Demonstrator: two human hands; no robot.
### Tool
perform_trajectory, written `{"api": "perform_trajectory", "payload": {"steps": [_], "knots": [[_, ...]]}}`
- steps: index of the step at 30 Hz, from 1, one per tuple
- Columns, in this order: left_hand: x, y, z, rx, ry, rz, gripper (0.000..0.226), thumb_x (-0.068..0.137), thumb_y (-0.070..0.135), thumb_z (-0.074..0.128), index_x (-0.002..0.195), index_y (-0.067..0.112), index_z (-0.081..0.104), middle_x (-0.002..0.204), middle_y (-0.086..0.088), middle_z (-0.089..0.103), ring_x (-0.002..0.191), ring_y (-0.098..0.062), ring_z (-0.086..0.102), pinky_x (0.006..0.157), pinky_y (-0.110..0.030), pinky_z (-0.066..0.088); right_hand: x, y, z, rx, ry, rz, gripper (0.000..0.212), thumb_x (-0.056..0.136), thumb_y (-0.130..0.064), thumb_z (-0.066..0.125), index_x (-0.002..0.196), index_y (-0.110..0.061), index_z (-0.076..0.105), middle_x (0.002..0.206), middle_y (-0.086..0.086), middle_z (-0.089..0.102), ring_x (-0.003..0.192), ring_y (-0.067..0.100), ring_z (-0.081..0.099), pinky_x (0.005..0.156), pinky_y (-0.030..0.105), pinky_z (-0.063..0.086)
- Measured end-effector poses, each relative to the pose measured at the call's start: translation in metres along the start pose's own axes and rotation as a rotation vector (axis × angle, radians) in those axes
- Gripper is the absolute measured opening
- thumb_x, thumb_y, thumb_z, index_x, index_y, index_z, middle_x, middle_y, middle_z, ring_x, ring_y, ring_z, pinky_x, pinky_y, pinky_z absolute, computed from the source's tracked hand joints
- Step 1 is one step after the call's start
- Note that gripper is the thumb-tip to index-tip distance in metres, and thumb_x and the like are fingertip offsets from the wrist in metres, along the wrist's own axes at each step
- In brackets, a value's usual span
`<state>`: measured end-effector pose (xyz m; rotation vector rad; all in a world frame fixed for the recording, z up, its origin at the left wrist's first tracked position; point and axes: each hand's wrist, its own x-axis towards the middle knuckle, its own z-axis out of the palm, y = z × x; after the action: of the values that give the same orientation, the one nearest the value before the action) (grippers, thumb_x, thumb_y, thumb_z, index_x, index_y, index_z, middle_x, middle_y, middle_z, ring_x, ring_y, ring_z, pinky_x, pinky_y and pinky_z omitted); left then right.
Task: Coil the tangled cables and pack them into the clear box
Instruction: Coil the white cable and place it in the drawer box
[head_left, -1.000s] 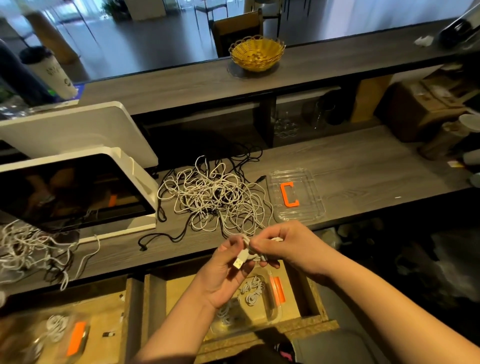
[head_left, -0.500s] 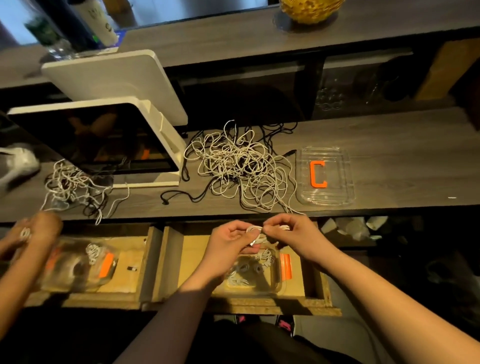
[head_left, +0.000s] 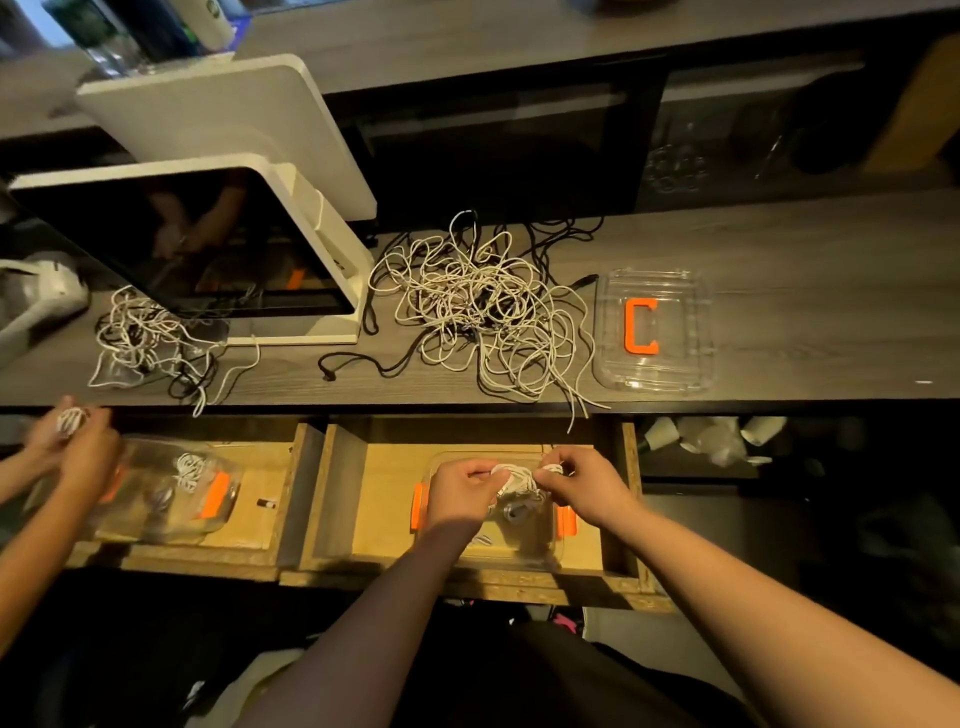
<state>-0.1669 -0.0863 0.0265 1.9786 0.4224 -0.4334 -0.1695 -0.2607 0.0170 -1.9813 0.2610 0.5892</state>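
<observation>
A tangle of white and black cables (head_left: 483, 306) lies on the grey counter (head_left: 805, 291). Below it, in an open wooden drawer (head_left: 384, 499), stands a clear box (head_left: 540, 551) with orange clips, holding several coiled white cables. My left hand (head_left: 460, 493) and my right hand (head_left: 582, 483) both pinch a small coiled white cable (head_left: 511, 475) just above that box. The clear lid (head_left: 652, 330) with an orange clip lies on the counter to the right of the tangle.
A white point-of-sale screen (head_left: 208, 234) stands at left with a second cable tangle (head_left: 150, 343) in front. Another person's hands (head_left: 72, 441) hold a coil over a second clear box (head_left: 176, 493) in the left drawer. Cups and clutter lie under the counter at right.
My view has tilted down and moved closer. Both my hands have lowered the coiled cable from the counter's edge to just over the box in the drawer. The other person's hands have moved inward.
</observation>
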Motion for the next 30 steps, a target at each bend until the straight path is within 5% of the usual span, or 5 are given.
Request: {"api": "perform_trajectory", "payload": {"steps": [3,8,12,18,30], "knots": [[0.003,-0.012,0.006,0.023,0.030,-0.026,0.011,0.089,0.011,0.073,0.100,0.010,0.076,0.084,0.006,0.070,0.085,-0.012,0.068,0.081,-0.025,0.053,0.003,-0.001,0.004,-0.081,-0.037,0.024,0.018,0.093,-0.033,0.067,0.097,-0.015,0.069,0.091,0.004,0.069,0.081,0.018,0.065,0.079,0.040,0.057],[0.015,-0.030,0.005,0.019,0.091,-0.125,0.020,0.090,0.013,0.072,0.109,0.007,0.073,0.099,-0.003,0.072,0.093,-0.020,0.069,0.083,-0.031,0.056,0.009,0.004,0.000,-0.345,0.028,0.101,0.057,0.092,-0.046,0.064,0.134,-0.010,0.053,0.127,0.010,0.062,0.117,0.025,0.059,0.090,0.032,0.048],[0.037,-0.033,-0.006,0.027,0.070,-0.159,0.019,0.091,0.014,0.070,0.110,0.011,0.073,0.103,-0.010,0.074,0.098,-0.031,0.070,0.089,-0.042,0.057,0.023,0.007,-0.006,-0.351,0.043,0.174,0.052,0.095,-0.049,0.057,0.127,-0.008,0.058,0.116,0.009,0.068,0.105,0.022,0.065,0.084,0.031,0.051],[0.073,-0.020,-0.015,0.248,0.031,0.037,0.023,0.094,0.014,0.065,0.115,0.010,0.073,0.109,-0.004,0.073,0.102,-0.018,0.065,0.092,-0.026,0.049,0.053,-0.013,-0.004,-0.272,0.107,0.143,0.036,0.099,-0.042,0.055,0.111,-0.010,0.066,0.088,0.003,0.066,0.085,0.018,0.063,0.072,0.030,0.048],[0.146,0.019,0.015,0.788,-0.251,0.462,0.035,0.096,0.009,0.055,0.130,0.012,0.062,0.133,-0.004,0.055,0.127,-0.024,0.044,0.109,-0.039,0.039,0.123,-0.025,0.025,-0.553,0.117,-0.123,0.027,0.092,-0.007,0.055,0.115,-0.008,0.067,0.105,0.013,0.057,0.100,0.034,0.056,0.083,0.039,0.047]]}}
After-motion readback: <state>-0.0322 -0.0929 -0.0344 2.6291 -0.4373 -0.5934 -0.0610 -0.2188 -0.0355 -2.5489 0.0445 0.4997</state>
